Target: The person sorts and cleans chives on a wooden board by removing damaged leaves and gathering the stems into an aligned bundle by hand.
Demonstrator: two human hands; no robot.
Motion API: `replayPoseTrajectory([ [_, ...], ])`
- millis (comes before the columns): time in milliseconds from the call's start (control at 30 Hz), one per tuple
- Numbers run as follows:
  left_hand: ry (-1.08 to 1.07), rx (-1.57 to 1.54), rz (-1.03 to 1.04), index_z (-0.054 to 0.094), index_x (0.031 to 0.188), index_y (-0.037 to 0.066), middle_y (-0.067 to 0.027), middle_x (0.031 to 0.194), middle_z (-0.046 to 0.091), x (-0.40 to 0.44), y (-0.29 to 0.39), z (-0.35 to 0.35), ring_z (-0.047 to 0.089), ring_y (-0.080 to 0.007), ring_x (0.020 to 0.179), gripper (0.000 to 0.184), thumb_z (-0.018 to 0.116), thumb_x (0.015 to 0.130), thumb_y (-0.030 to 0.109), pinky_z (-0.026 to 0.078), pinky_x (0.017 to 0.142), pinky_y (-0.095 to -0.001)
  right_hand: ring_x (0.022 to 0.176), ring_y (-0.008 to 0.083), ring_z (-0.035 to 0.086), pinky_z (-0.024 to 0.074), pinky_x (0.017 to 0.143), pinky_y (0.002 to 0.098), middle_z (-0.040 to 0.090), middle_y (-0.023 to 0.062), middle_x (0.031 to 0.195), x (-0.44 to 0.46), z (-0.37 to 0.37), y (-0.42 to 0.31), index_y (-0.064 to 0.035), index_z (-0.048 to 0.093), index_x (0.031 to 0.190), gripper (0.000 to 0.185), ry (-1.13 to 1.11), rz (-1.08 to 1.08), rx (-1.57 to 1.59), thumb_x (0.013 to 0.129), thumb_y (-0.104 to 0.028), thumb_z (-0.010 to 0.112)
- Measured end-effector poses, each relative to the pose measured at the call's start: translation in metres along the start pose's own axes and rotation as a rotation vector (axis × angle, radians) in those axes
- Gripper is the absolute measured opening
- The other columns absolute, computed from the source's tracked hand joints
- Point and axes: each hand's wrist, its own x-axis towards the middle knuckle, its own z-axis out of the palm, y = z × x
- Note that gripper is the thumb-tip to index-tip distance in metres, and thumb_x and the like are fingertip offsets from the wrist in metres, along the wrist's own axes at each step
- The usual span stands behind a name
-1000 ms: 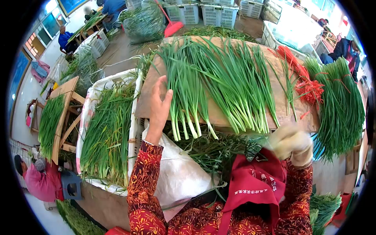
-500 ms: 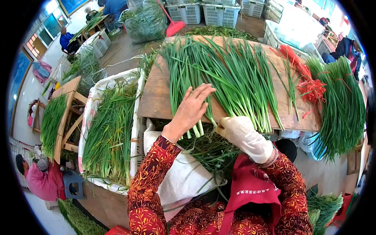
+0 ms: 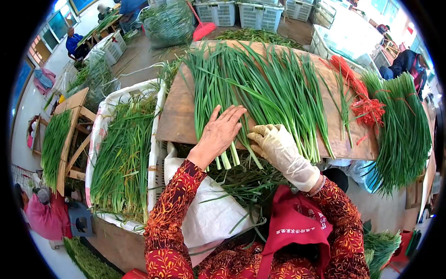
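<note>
Green leafy stalks with white ends lie spread across a wooden board. My bare left hand rests flat on the left group of stalks, its fingers extended and pointing up and right. Just right of it is my right hand in a pale glove, its fingers bent at the lower ends of the stalks near the board's front edge. Whether those fingers pinch a stalk is too small to make out. Several white ends stick out over the edge below my left hand.
Left of the board stands a white crate of loose greens. Red ties lie at the board's right, beside tied green bundles. A white sack is below the board. Other people sit working in the background.
My left hand has moved right onto the stalks from the board's left side. My gloved right hand, blurred at lower right before, has come left to the stalk ends.
</note>
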Motion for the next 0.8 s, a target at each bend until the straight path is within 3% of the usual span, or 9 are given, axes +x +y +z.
replayPoseTrajectory([
  [233,0.011,-0.007,-0.01,0.041,0.135,0.013,-0.0085,0.135,0.049,0.001,0.005,-0.001,0.041,-0.0229,0.129,0.042,0.045,0.097,0.031,0.023,0.112,-0.0448,0.092,0.0208,0.06,0.0445,0.08,0.0366,0.061,0.0031,0.101,0.002,-0.005,0.002,-0.0113,0.064,0.094,0.022,-0.008,-0.088,-0.026,0.08,-0.028,0.064],
  [333,0.017,0.017,0.014,0.043,0.133,0.013,-0.008,0.135,0.049,0.001,0.004,0.001,0.042,-0.0226,0.129,0.041,0.046,0.096,0.03,0.023,0.112,-0.0448,0.092,0.0209,0.06,0.0442,0.081,0.0368,0.062,0.0029,0.1,0.007,-0.001,0.011,-0.0114,0.063,0.091,0.02,-0.011,-0.185,-0.006,0.08,-0.028,0.063],
  [467,0.021,0.012,0.005,0.044,0.132,0.012,-0.0075,0.134,0.05,0.002,0.003,0.004,0.042,-0.0225,0.129,0.04,0.046,0.096,0.029,0.023,0.112,-0.0447,0.095,0.0197,0.059,0.0418,0.085,0.0363,0.061,0.0015,0.102,0.003,0.006,0.011,-0.0118,0.063,0.091,0.02,0.043,-0.141,0.004,0.08,-0.028,0.063],
  [700,0.015,0.01,-0.001,0.044,0.132,0.011,-0.0079,0.134,0.049,0.002,0.003,0.005,0.041,-0.023,0.13,0.04,0.046,0.096,0.028,0.023,0.112,-0.0446,0.093,0.0194,0.058,0.0403,0.087,0.0381,0.06,0.0013,0.098,0.013,-0.003,0.013,-0.0138,0.062,0.09,0.018,-0.068,-0.267,-0.032,0.079,-0.028,0.062],
  [800,0.012,0.023,-0.002,0.044,0.132,0.011,-0.0081,0.134,0.05,0.002,0.003,0.005,0.041,-0.023,0.13,0.04,0.047,0.096,0.028,0.024,0.112,-0.0446,0.091,0.0184,0.058,0.0405,0.085,0.0371,0.059,-0.0002,0.095,0.01,0.006,0.014,-0.0144,0.062,0.087,0.015,0.087,-0.222,0.048,0.076,-0.025,0.062],
])
